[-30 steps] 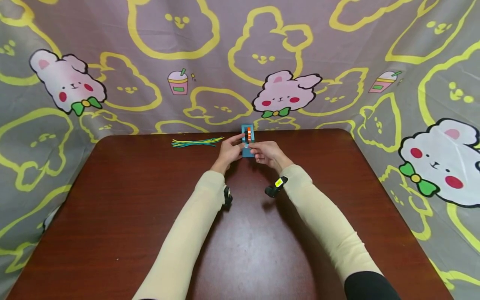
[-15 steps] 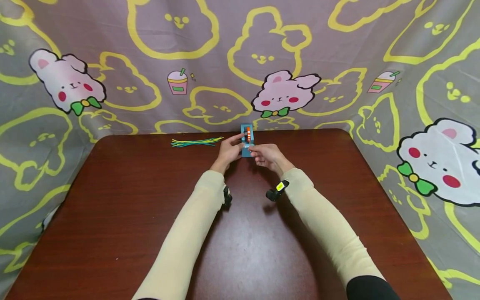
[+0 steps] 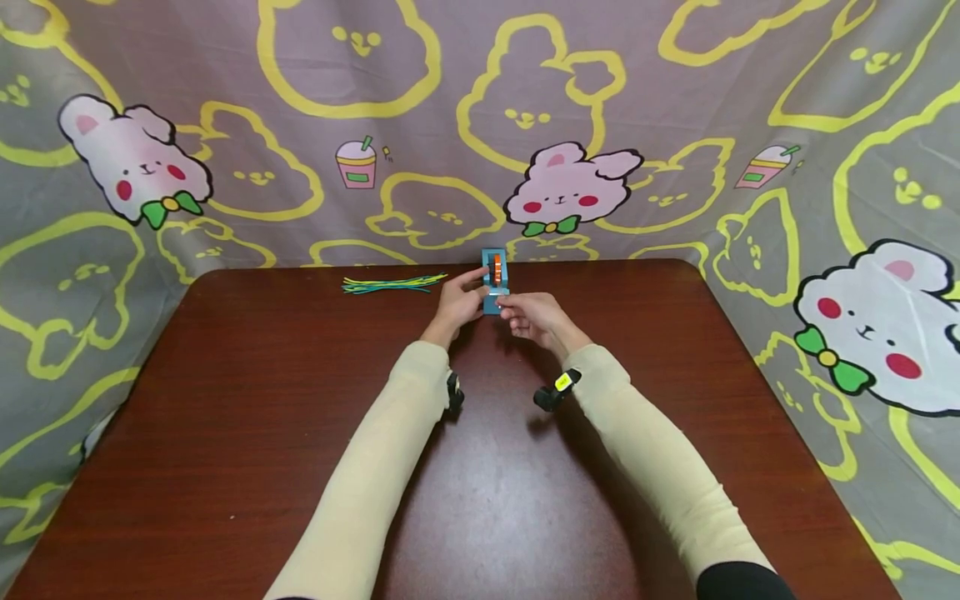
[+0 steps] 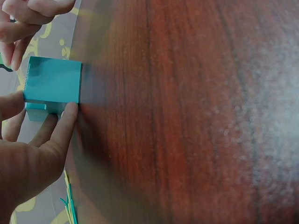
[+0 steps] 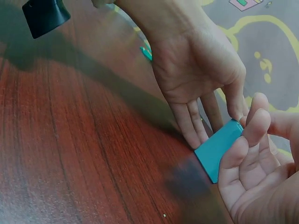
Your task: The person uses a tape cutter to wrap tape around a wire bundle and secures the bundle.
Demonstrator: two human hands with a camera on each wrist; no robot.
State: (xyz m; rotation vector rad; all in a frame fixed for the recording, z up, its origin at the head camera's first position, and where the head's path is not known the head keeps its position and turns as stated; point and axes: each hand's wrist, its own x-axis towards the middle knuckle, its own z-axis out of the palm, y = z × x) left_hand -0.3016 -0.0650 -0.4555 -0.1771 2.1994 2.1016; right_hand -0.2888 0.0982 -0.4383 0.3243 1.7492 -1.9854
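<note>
A teal tape dispenser (image 3: 492, 309) stands at the far edge of the table, with an orange-cored tape roll (image 3: 497, 270) in its frame. My left hand (image 3: 456, 303) grips its left side; in the left wrist view, fingertips press low on the teal body (image 4: 52, 80) and the thumb lies at its top edge by the toothed cutter. At the dispenser's front end, my right hand (image 3: 536, 315) pinches the end of the tape between thumb and forefinger, its other fingers curled. The clear tape itself barely shows, as a pale glint by the cutter.
A bundle of thin yellow and teal strands (image 3: 393, 284) lies left of the dispenser. Directly behind the brown table (image 3: 262, 433) hangs a patterned cloth (image 3: 420, 150). A black camera (image 3: 557, 392) sits on the right wrist.
My right hand has shifted slightly toward me, its fingertips going from the cutter down over the dispenser's front face. The tape roll has turned a little. The left hand stays in place.
</note>
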